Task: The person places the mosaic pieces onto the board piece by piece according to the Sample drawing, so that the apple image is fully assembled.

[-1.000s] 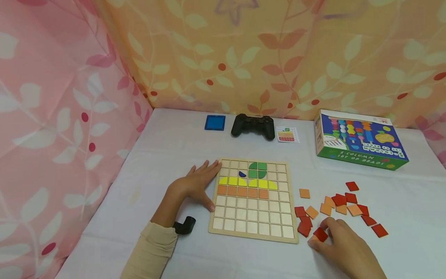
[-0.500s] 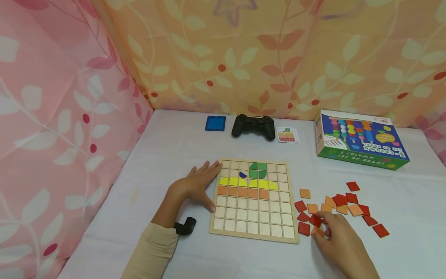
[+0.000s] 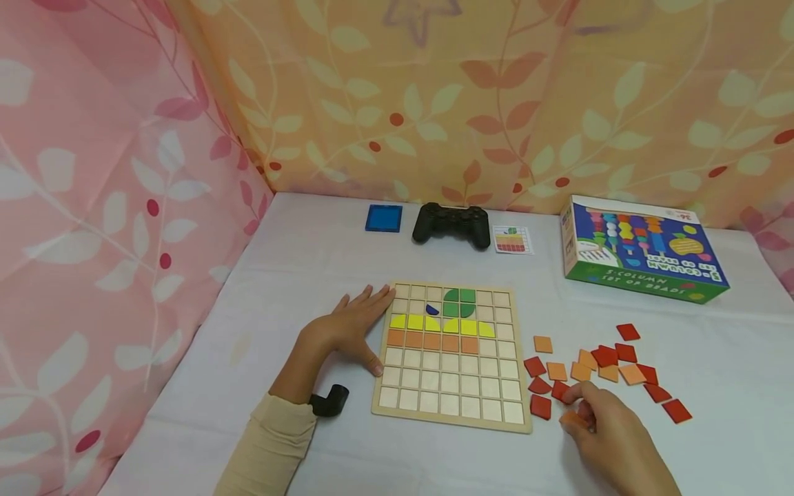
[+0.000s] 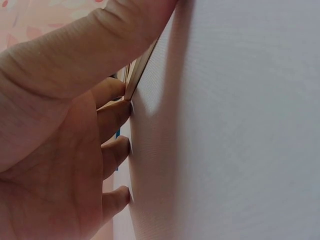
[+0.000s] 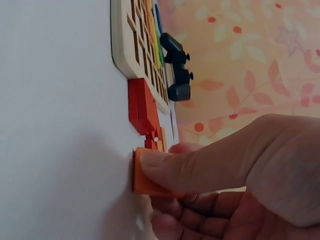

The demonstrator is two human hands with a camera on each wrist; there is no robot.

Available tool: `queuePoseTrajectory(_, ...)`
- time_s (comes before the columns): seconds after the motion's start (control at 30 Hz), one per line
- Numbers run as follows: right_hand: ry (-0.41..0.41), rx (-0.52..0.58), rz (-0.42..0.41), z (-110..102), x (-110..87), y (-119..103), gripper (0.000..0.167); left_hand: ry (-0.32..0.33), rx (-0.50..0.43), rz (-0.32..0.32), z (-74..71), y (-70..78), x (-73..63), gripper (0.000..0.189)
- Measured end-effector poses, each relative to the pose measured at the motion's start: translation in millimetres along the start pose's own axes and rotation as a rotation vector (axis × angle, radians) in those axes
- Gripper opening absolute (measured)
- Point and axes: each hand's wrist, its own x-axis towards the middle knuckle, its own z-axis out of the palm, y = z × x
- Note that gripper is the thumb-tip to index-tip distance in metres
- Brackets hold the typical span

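Note:
A wooden grid board (image 3: 451,423) lies on the white cloth, with green, yellow, orange and dark blue pieces in its far rows. Spread out along its left edge, my left hand (image 3: 347,332) touches the frame with thumb and fingertips. My right hand (image 3: 614,430) is off the board's near right corner and pinches an orange square tile (image 5: 142,184) between thumb and fingers. The right index fingertip reaches the edge of a red tile (image 3: 560,391) lying there. Just left of it lie a red quarter-round tile (image 3: 540,386) and a red square tile (image 3: 541,406).
Several red and orange tiles (image 3: 604,356) are scattered right of the board. Along the back stand a blue square case (image 3: 384,218), a black game controller (image 3: 451,224), a pattern card (image 3: 513,240) and a bead-set box (image 3: 645,248). A patterned cloth (image 3: 434,103) hangs behind.
My right hand spreads the red and orange tiles apart beside the board, then draws back slightly with an orange tile between its fingers. The left hand stays put.

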Motion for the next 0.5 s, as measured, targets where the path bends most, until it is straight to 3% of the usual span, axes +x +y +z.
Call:
queuePoseTrajectory(0.27,0.08,-0.03,-0.107,-6.1,4.2,-14.4,0.022,0.005,-0.002,0.017,0.5,-0.8,-0.5,0.137)
queuePoseTrajectory(0.5,0.065,-0.051,-0.2,-21.9,16.3,-34.1,0.017,0.01,0.0,0.007,0.3,-0.9,0.3,0.139)
